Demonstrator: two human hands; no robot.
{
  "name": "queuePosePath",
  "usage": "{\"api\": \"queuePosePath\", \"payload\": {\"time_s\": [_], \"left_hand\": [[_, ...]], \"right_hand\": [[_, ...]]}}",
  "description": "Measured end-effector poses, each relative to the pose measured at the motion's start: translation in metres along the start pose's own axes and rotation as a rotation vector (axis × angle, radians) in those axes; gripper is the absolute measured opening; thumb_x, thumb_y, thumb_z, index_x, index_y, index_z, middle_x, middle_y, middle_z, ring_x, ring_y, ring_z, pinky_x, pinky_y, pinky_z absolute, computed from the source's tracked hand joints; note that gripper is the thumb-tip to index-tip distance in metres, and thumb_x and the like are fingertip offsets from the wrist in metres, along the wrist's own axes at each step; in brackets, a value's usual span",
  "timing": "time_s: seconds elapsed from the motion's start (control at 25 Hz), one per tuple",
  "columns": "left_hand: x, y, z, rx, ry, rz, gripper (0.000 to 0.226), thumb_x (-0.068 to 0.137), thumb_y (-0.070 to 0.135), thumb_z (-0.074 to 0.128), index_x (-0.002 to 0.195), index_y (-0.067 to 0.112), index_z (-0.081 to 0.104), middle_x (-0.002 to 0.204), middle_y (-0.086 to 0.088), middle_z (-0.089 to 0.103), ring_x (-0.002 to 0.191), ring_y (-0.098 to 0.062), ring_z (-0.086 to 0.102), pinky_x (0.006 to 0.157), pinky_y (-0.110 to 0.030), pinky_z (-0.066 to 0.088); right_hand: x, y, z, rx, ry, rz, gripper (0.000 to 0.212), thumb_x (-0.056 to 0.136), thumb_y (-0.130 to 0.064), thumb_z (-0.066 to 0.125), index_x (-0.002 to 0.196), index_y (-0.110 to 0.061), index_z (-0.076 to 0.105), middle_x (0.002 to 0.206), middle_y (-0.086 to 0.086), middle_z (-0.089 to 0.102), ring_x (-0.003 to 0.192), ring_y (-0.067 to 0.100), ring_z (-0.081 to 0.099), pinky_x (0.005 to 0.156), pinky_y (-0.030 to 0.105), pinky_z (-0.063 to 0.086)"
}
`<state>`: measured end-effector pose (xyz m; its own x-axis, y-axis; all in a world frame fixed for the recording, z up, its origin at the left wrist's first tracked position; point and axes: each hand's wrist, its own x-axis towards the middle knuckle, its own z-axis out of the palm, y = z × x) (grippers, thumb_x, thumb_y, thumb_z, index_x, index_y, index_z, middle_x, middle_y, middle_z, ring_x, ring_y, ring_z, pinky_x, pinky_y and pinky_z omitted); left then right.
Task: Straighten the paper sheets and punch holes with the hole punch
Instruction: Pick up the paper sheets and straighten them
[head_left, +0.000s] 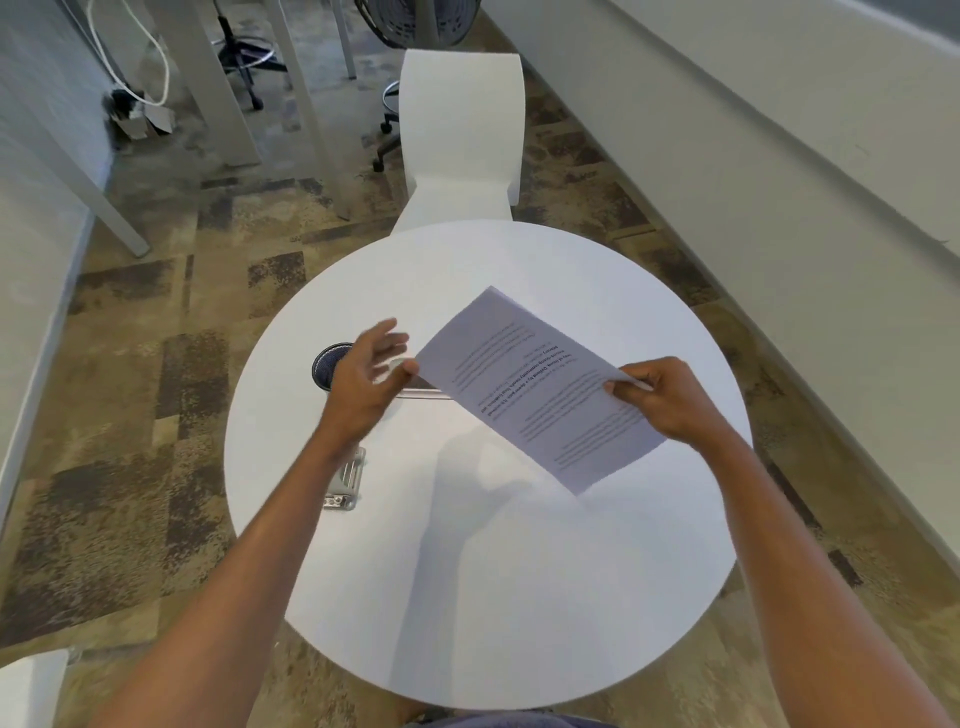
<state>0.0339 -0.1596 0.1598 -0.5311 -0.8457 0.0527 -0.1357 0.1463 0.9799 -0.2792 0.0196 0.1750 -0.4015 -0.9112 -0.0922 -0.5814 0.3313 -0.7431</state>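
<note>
A stack of printed paper sheets (535, 387) hangs tilted above the round white table (483, 597). My right hand (665, 397) pinches the sheets at their right edge. My left hand (371, 382) is at the sheets' left corner with fingers spread, thumb touching the edge, slightly blurred. A metal hole punch (347, 480) lies on the table's left side, partly hidden under my left forearm. Behind the left hand a thin metal bar (423, 394) shows below the paper.
A dark mesh cup (328, 364) stands on the table behind my left hand. A white chair (462, 135) faces the far side of the table. Desk legs and office stools stand at the back left, a white wall runs along the right.
</note>
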Motion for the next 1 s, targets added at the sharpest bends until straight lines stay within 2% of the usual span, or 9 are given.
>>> {"api": "queuePosePath", "payload": {"time_s": [0.16,0.28,0.4,0.52,0.64,0.72,0.84,0.92,1.0], "left_hand": [[0.01,0.025,-0.001,0.151,-0.168,0.046,0.065,0.073,0.048,0.076,0.129,0.025,0.053,0.124,0.012,0.062,0.115,0.005,0.055,0.089,-0.006,0.044],[0.013,0.026,0.01,0.081,-0.222,0.02,0.03,0.078,0.026,0.078,0.107,0.023,0.069,0.104,0.012,0.073,0.094,-0.001,0.067,0.078,-0.015,0.051],[0.008,0.018,0.011,-0.06,-0.133,-0.019,0.007,0.081,0.018,0.073,0.087,0.015,0.076,0.088,0.008,0.077,0.077,-0.009,0.07,0.068,-0.024,0.055],[0.001,0.005,0.006,-0.147,-0.086,-0.046,0.009,0.08,0.02,0.072,0.086,0.015,0.077,0.091,0.004,0.077,0.08,-0.014,0.071,0.069,-0.025,0.057],[-0.007,-0.008,0.001,-0.197,-0.051,-0.083,0.016,0.079,0.022,0.072,0.091,0.014,0.077,0.098,0.001,0.077,0.087,-0.017,0.071,0.074,-0.029,0.058],[-0.01,-0.016,0.0,-0.225,-0.028,-0.106,0.02,0.077,0.023,0.073,0.094,0.013,0.076,0.101,-0.001,0.076,0.091,-0.02,0.071,0.08,-0.035,0.059],[-0.014,-0.03,-0.003,-0.163,-0.065,-0.131,0.021,0.078,0.016,0.074,0.099,0.012,0.075,0.105,-0.004,0.075,0.096,-0.023,0.07,0.084,-0.039,0.058],[-0.017,-0.038,-0.003,-0.031,-0.098,-0.111,0.021,0.081,0.008,0.073,0.099,0.02,0.075,0.101,0.0,0.076,0.094,-0.017,0.07,0.083,-0.033,0.056],[-0.02,-0.04,-0.001,0.077,-0.094,-0.094,0.033,0.082,0.007,0.073,0.089,0.038,0.075,0.091,0.015,0.076,0.084,-0.004,0.069,0.077,-0.022,0.054]], "right_hand": [[0.008,-0.031,-0.026,-0.105,-0.132,-0.045,0.015,0.093,-0.022,0.064,0.089,-0.025,0.078,0.08,-0.007,0.076,0.07,0.011,0.073,0.061,0.023,0.057],[0.015,-0.05,-0.032,-0.151,-0.201,-0.115,0.016,0.093,-0.022,0.063,0.093,-0.02,0.078,0.084,-0.003,0.077,0.074,0.015,0.073,0.064,0.027,0.058],[0.018,-0.048,-0.039,-0.093,-0.258,-0.106,0.012,0.091,-0.024,0.066,0.09,-0.022,0.078,0.084,-0.003,0.078,0.076,0.016,0.075,0.067,0.028,0.06],[0.009,-0.015,-0.044,0.078,-0.322,0.004,0.011,0.085,-0.018,0.074,0.095,-0.016,0.078,0.092,0.001,0.079,0.087,0.022,0.074,0.079,0.038,0.061],[-0.007,0.018,-0.023,0.394,-0.352,0.147,0.028,0.081,-0.006,0.075,0.109,-0.008,0.073,0.108,0.011,0.076,0.099,0.031,0.071,0.084,0.043,0.06],[-0.016,0.023,0.001,0.503,-0.357,0.164,0.034,0.08,-0.004,0.076,0.112,-0.013,0.07,0.111,0.01,0.075,0.103,0.03,0.071,0.083,0.043,0.061],[-0.016,0.022,0.02,0.511,-0.275,0.129,0.041,0.079,-0.01,0.078,0.11,-0.034,0.066,0.105,-0.004,0.075,0.101,0.02,0.071,0.074,0.036,0.062],[-0.01,0.023,0.021,0.411,-0.218,0.102,0.038,0.082,-0.009,0.075,0.111,-0.031,0.066,0.104,-0.005,0.074,0.102,0.021,0.07,0.077,0.036,0.061],[-0.004,0.025,0.021,0.299,-0.192,0.087,0.039,0.084,-0.006,0.073,0.119,-0.02,0.063,0.111,0.001,0.071,0.105,0.021,0.067,0.086,0.043,0.058]]}}
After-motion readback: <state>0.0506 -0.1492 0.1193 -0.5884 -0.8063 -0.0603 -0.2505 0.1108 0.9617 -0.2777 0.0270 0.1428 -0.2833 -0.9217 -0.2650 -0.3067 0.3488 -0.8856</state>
